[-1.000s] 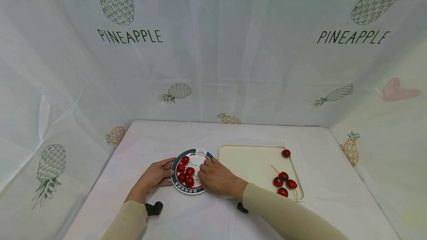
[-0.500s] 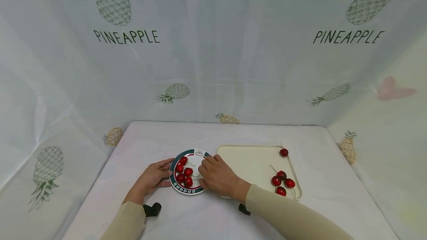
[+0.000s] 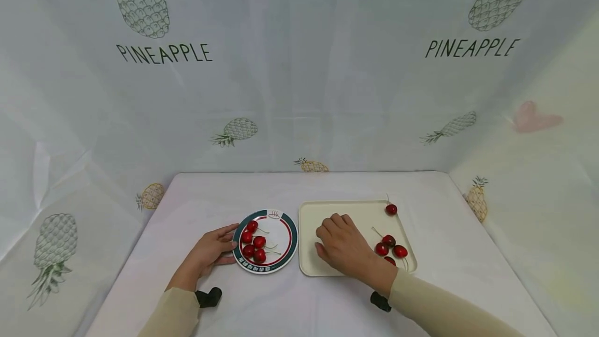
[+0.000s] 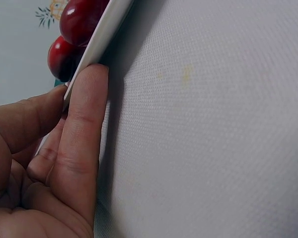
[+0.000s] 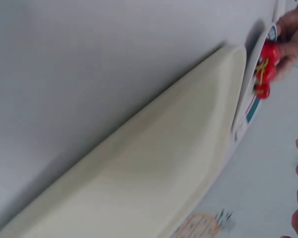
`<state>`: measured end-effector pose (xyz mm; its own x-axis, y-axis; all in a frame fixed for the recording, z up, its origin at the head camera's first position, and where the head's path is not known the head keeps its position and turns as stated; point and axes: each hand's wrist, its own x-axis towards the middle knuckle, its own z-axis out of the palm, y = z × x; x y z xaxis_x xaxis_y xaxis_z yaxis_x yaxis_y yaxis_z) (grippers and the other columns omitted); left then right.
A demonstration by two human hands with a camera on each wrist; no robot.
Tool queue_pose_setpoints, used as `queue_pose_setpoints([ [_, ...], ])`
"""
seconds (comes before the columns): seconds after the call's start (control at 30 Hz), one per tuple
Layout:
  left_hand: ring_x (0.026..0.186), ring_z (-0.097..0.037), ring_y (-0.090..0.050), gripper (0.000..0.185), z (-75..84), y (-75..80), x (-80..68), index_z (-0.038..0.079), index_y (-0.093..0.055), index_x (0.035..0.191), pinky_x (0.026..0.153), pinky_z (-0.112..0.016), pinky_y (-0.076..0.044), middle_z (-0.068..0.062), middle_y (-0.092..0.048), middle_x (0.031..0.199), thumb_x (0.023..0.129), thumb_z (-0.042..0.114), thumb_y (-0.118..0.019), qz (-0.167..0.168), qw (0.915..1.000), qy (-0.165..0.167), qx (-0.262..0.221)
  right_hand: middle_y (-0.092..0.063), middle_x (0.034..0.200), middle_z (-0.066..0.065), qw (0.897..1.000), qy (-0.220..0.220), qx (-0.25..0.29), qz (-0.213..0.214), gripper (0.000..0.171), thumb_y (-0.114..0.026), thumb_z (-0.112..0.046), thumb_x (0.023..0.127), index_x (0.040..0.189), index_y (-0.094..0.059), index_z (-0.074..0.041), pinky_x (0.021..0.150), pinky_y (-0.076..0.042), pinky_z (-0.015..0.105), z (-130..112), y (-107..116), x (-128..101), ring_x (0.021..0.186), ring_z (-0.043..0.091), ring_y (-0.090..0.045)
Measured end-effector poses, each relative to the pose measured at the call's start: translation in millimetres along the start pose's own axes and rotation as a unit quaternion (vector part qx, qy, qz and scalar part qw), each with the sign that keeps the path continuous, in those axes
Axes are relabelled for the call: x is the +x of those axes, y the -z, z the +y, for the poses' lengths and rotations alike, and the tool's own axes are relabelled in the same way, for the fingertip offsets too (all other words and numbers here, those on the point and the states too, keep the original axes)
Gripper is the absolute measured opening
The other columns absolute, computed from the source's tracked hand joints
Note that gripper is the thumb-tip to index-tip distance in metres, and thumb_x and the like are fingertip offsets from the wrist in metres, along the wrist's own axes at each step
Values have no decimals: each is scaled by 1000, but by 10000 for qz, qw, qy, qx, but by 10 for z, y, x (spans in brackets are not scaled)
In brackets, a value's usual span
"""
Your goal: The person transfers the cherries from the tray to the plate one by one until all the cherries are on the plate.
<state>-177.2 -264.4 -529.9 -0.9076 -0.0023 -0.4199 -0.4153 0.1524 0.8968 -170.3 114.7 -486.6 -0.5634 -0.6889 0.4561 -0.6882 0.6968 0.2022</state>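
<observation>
My left hand [image 3: 209, 247] grips the left edge of a round plate [image 3: 292, 242] with a white middle and a dark green rim. In the left wrist view the thumb lies at the top of the plate's rim [image 4: 100, 43] and a finger is against its underside. Several red cherries [image 3: 259, 242] with stems lie in the plate's left half. Over a cream rectangular tray [image 3: 355, 210] is my right hand [image 3: 345, 247], its fingers loosely bent and no object showing in them. At the tray's right side lies a cluster of dark red cherries [image 3: 388, 241].
A single cherry [image 3: 391, 209] sits at the tray's far right corner. Plate and tray stand side by side on a white cloth-covered table [image 3: 262, 306]. Behind rises a pale curtain [image 3: 281, 92] printed with pineapples. Dark wrist straps [image 3: 209, 298] show below the hands.
My right hand has drawn away from the plate's right side and moved right over the tray. The left hand keeps its hold on the plate. The head view has shifted slightly.
</observation>
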Motion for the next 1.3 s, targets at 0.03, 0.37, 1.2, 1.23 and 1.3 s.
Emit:
queue_pose_setpoints([
  [0.03, 94, -23, -75, 57, 2, 3, 0, 14, -51, 157, 81, -42, -67, -24, -57, 150, 103, 1, -63, -2, 10000, 12, -33, -59, 91, 1, 9999, -56, -2, 86, 21, -75, -31, 93, 97, -64, -14, 75, -41, 34, 56, 25, -69, 87, 21, -50],
  [0.37, 93, -23, -75, 57, -1, 6, -15, 13, -52, 156, 80, -43, -67, -23, -60, 146, 102, -1, -64, 5, 10000, -37, -73, -53, 84, 2, 9958, -540, -3, 741, 28, -46, -31, 103, 90, -59, -10, 69, -35, 36, 488, 268, -825, 80, 23, -45],
  [1.2, 96, -22, -75, 57, -4, 15, -13, 11, -51, 157, 80, -45, -67, -26, -57, 149, 102, 0, -64, -109, 9999, -71, -97, -46, 79, -5, 9941, -1063, -208, -95, 60, -17, -52, 111, 85, -58, -16, 69, -37, 33, 289, 152, -1759, 79, 17, -40],
  [1.23, 95, -22, -75, 57, -2, 14, -13, 11, -51, 157, 80, -45, -67, -26, -57, 149, 102, 0, -64, -105, 9999, -73, -90, -45, 79, -6, 9943, -1046, -216, -75, 59, -18, -51, 111, 84, -57, -16, 69, -36, 33, 291, 140, -1758, 78, 17, -39],
  [1.3, 95, -22, -75, 57, -2, 14, -11, 11, -51, 157, 80, -44, -67, -26, -57, 149, 102, 0, -64, -95, 9999, -69, -77, -43, 77, -6, 9946, -1014, -241, -23, 59, -18, -50, 112, 83, -56, -16, 68, -34, 32, 294, 120, -1752, 77, 16, -37],
])
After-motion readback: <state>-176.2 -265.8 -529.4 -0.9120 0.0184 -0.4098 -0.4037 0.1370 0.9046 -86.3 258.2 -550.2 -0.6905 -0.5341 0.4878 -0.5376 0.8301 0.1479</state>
